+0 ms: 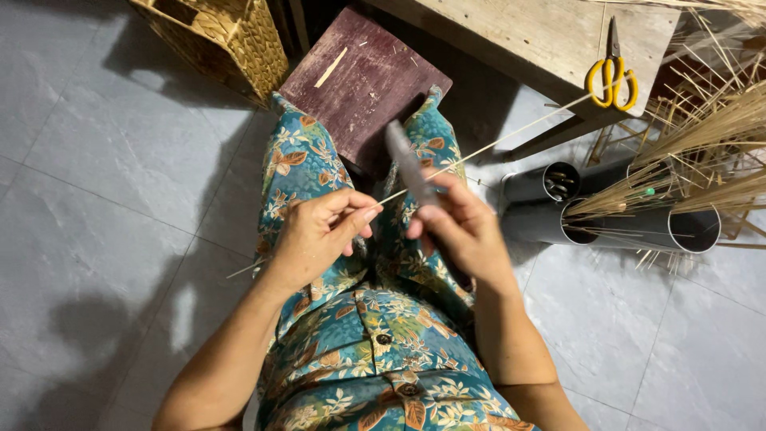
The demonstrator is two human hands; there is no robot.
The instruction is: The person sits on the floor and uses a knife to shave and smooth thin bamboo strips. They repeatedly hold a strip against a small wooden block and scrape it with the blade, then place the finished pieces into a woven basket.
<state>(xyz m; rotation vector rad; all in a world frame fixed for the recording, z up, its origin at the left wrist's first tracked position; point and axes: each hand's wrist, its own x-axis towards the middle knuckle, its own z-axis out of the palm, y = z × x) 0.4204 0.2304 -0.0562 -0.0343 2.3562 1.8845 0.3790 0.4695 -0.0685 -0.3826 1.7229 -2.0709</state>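
My left hand point(319, 231) pinches a long thin pale bamboo stick point(487, 148) near its lower part; the stick runs up to the right toward the wooden bench. My right hand point(459, 227) grips a knife point(408, 164) with a blurred grey blade pointing up, its edge close to the stick just beside my left fingers. Both hands hover over my lap, clothed in a blue and orange floral fabric point(375, 335). A dark maroon board point(363, 84) lies past my knees.
Yellow-handled scissors point(612, 76) rest on a wooden bench point(542, 36) at upper right. Grey tubes point(638, 227) holding bundles of thin sticks point(702, 136) lie on the tiled floor at right. A woven basket point(219, 36) stands at upper left.
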